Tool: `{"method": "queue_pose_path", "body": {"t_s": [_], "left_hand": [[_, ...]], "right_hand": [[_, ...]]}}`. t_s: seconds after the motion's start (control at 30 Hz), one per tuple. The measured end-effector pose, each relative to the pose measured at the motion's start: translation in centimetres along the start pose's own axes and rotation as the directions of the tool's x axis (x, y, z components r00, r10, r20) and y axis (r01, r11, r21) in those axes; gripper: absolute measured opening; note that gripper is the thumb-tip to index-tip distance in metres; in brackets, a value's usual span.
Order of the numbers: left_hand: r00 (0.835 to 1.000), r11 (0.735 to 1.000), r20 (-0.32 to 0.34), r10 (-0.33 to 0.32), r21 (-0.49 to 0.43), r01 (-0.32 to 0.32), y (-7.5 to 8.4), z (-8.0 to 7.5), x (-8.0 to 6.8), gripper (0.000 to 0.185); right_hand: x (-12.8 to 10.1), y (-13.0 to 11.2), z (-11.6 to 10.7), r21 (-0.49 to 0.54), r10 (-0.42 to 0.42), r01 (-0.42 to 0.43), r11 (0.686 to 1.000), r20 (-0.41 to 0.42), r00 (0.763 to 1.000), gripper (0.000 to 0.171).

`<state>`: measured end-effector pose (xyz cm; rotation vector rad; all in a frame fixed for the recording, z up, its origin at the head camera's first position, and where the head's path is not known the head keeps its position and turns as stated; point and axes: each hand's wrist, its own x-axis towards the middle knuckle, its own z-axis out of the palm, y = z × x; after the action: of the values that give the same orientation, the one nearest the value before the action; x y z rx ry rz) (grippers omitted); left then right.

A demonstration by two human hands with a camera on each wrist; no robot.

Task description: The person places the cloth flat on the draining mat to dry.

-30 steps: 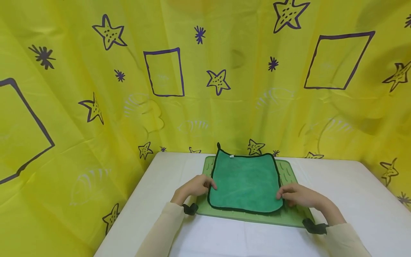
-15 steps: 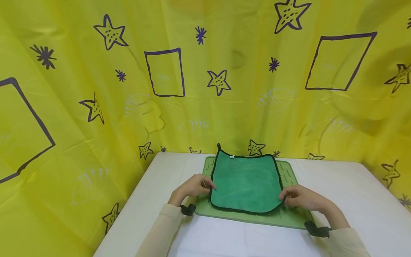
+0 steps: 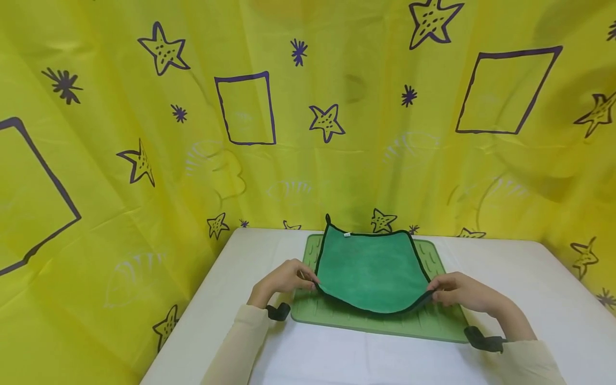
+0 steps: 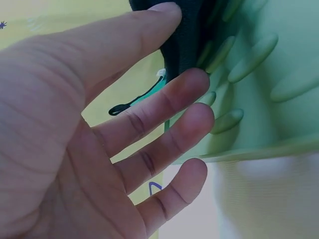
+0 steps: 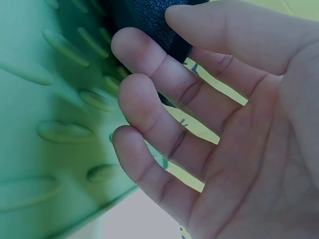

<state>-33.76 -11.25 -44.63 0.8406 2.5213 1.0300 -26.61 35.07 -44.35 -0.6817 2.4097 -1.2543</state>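
A green cloth [image 3: 372, 264] with black trim lies on a light green ribbed mat [image 3: 375, 323] on the white table. My left hand [image 3: 312, 281] pinches the cloth's near left corner and my right hand [image 3: 431, 291] pinches its near right corner. The near edge hangs lifted off the mat in a shallow curve, while the far edge still rests on it. In the left wrist view, thumb and forefinger hold the dark cloth edge [image 4: 182, 42] above the mat's ridges [image 4: 269, 94]. The right wrist view shows the same pinch on the cloth [image 5: 142, 17] over the mat [image 5: 40, 99].
The white table [image 3: 539, 289] extends left and right of the mat. A yellow curtain [image 3: 144, 133] printed with stars and squares closes off the back and both sides. Dark wrist straps [image 3: 278, 312] sit on both cream sleeves.
The cloth's near edge has risen off the mat. Both hands have moved slightly outward and up with its corners, and the cloth is pulled tauter.
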Motion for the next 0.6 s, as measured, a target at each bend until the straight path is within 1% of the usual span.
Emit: {"method": "queue_pose_path", "body": {"t_s": [0.23, 0.47, 0.6], "left_hand": [[1.000, 1.000, 0.020, -0.008, 0.005, 0.008, 0.09, -0.05, 0.01, 0.011], [0.998, 1.000, 0.058, -0.009, 0.005, 0.009, -0.24, 0.13, 0.07, 0.010], [0.998, 1.000, 0.069, -0.009, 0.007, 0.009, -0.28, 0.15, 0.09, 0.010]], "right_hand": [[-0.24, -0.45, -0.26, 0.007, -0.019, 0.019, 1.000, 0.024, 1.000, 0.019], [-0.45, -0.11, -0.24, 0.007, 0.040, -0.041, 0.999, 0.063, 0.997, 0.021], [-0.51, -0.24, -0.26, 0.013, 0.039, -0.040, 0.999, 0.073, 0.997, 0.021]]}}
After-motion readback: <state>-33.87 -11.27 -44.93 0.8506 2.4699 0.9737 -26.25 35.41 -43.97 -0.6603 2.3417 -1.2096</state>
